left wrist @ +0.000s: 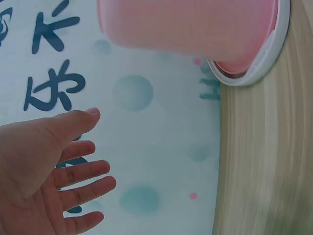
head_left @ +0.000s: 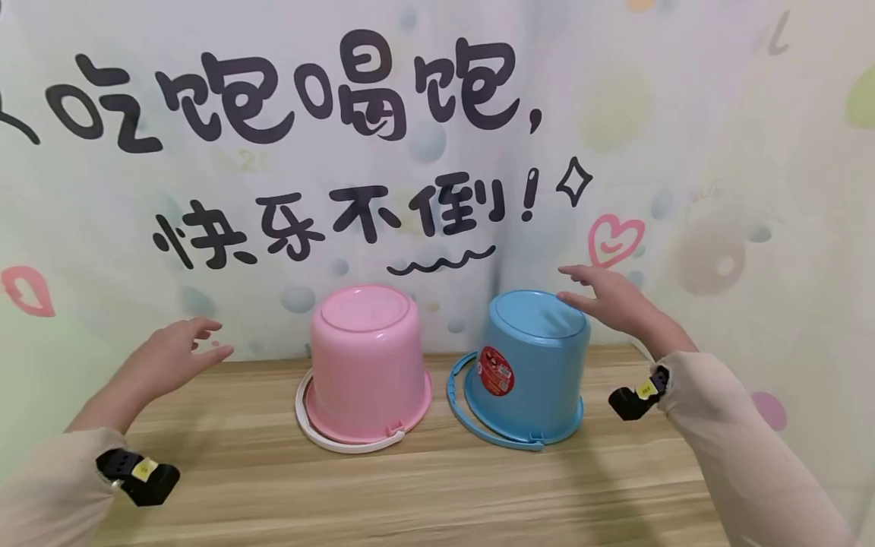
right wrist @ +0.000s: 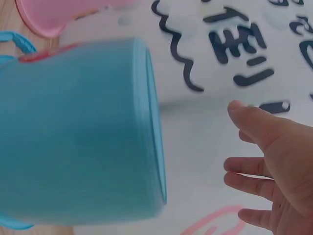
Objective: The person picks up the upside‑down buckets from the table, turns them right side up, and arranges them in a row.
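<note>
Head view: an inverted pink plastic bucket (head_left: 369, 365) with a white handle (head_left: 349, 448) and an inverted blue plastic bucket (head_left: 540, 380) with a round red label (head_left: 496, 371) stood apart, side by side, on the wood-grain tabletop (head_left: 342, 501); the left hand (head_left: 160, 361), released, hung left of the pink bucket, and the right hand (head_left: 618, 300), likewise released, hung near the blue bucket's upturned base. Left wrist view: the left fingers were spread, apart from the pink bucket. Right wrist view: the right fingers extended toward the blue bucket without contact.
</note>
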`<control>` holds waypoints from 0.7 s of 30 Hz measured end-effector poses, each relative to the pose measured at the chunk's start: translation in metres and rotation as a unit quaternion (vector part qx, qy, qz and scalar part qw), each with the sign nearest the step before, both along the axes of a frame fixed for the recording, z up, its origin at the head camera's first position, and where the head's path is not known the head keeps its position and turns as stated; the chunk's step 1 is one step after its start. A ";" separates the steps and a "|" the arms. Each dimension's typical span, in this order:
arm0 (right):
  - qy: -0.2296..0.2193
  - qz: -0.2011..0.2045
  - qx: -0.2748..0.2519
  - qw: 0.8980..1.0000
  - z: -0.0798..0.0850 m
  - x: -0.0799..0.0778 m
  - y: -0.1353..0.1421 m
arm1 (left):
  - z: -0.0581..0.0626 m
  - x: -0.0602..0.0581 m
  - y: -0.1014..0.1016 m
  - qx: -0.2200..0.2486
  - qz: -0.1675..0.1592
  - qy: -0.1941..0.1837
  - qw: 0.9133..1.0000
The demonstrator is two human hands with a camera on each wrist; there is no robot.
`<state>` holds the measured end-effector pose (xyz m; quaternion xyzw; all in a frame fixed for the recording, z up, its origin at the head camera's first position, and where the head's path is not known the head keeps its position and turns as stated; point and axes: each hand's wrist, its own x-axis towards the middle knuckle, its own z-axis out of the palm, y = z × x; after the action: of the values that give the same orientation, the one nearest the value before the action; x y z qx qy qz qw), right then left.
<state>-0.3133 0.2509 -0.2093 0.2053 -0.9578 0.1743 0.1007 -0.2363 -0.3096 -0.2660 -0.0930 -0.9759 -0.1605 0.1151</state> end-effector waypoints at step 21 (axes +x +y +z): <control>0.057 0.139 0.065 0.987 -0.021 0.035 -0.093 | -0.026 0.025 0.057 0.099 -0.094 0.068 0.988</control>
<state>-0.2783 0.1579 -0.2303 0.3518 -0.9221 0.1118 0.1164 -0.2115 -0.2526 -0.2922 -0.1830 -0.9321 -0.2595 0.1744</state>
